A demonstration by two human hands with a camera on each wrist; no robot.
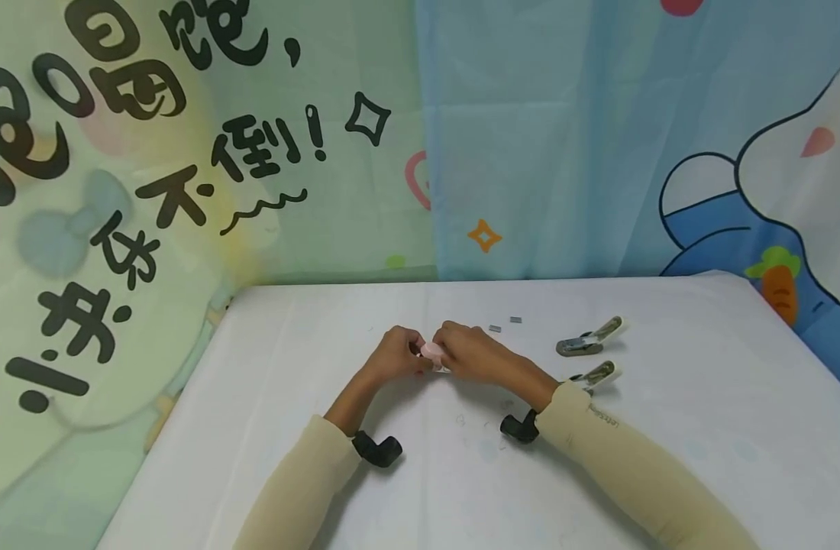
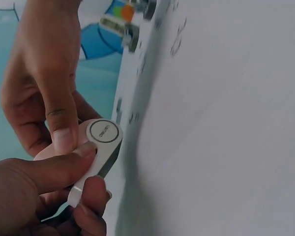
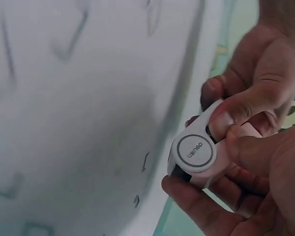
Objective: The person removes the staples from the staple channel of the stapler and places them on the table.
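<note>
Both hands meet over the middle of the table around a small pink-and-white mini stapler (image 1: 432, 352). Its round white hub (image 2: 104, 131) carries dark lettering inside a ring. My left hand (image 1: 401, 353) grips the white arm, thumb on one side and curled fingers on the other. The pink part is pinched by my right hand (image 1: 470, 352), its thumb close to the left thumb in both wrist views. Seen from the right wrist, the hub (image 3: 194, 151) faces the camera, with a right fingertip at its lower edge. Fingers hide much of the pink part.
Two greenish-grey clip-like tools with raised arms, a far one (image 1: 588, 338) and a nearer one (image 1: 594, 376), lie to the right, the nearer partly behind the right forearm. Two small grey strips, one here (image 1: 515, 320), lie beyond the right hand. Printed curtains stand behind the white table (image 1: 310, 321).
</note>
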